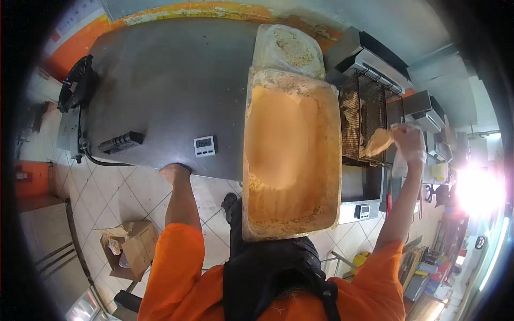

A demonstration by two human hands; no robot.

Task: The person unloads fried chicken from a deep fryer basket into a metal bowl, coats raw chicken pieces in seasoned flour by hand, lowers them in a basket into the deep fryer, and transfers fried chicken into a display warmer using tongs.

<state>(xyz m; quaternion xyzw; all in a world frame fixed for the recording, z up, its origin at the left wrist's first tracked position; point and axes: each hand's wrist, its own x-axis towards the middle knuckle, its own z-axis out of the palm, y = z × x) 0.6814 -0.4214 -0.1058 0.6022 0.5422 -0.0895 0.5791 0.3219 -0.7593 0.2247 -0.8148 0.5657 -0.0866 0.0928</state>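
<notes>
My right hand (pixel 409 142), in a clear plastic glove, is closed on a breaded piece of chicken (pixel 379 142). It holds the piece at the near right corner of a wire fryer basket (pixel 363 117). More breaded pieces seem to lie inside the basket, though the mesh partly hides them. At the near edge of the steel table (pixel 171 91) rests my bare left hand (pixel 175 172); its fingers are too hidden to read. Between my arms stands a large tub (pixel 292 229) with orange-tan breading flour (pixel 284 139) heaped toward its far left.
Behind the tub sits a second container (pixel 292 48) with pale crumbs. A digital timer (pixel 204 146) and a black device (pixel 120 142) lie on the table. Another timer (pixel 362 212) is by the fryer. An open cardboard box (pixel 128 250) stands on the tiled floor.
</notes>
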